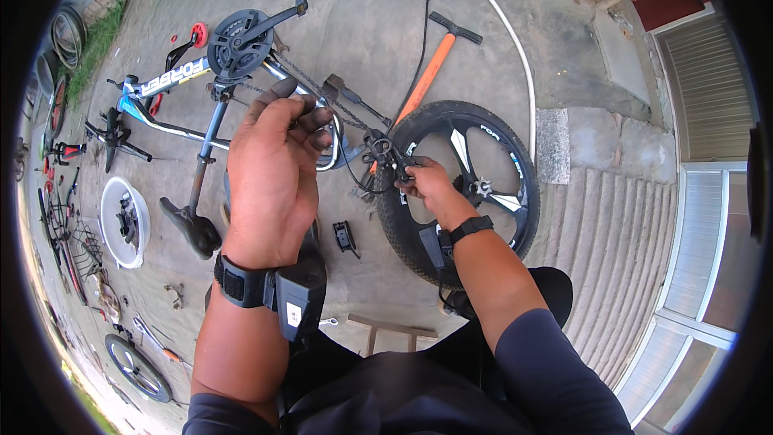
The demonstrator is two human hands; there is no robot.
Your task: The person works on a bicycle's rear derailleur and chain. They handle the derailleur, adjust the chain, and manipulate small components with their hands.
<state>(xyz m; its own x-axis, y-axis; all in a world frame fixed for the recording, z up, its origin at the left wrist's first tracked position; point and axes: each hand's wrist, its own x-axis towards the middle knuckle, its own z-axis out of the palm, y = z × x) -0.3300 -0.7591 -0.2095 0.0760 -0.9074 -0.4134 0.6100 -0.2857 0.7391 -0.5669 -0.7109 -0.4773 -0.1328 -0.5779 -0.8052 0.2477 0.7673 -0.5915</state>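
Observation:
A bicycle frame (171, 80) with white and blue paint lies on its side on the concrete, its saddle (192, 226) toward me. From the black crankset (240, 43) a chain (299, 74) runs to the rear derailleur (382, 155). My right hand (425, 183) grips the derailleur's lower right side, over the edge of a spoked wheel (456, 193) with a knobbly tyre. Raised close in front of me, my left hand (278, 145) has curled, dark-smudged fingers pinched together near the chain. Whatever they hold, if anything, is hidden.
An orange floor pump (429, 72) lies beyond the wheel. A white basin (105, 213) with dark parts stands at left. Close to my legs lies a black pedal-like part (345, 238). More bicycle parts and another wheel (138, 366) are scattered at far left; ridged concrete (616, 250) rises at right.

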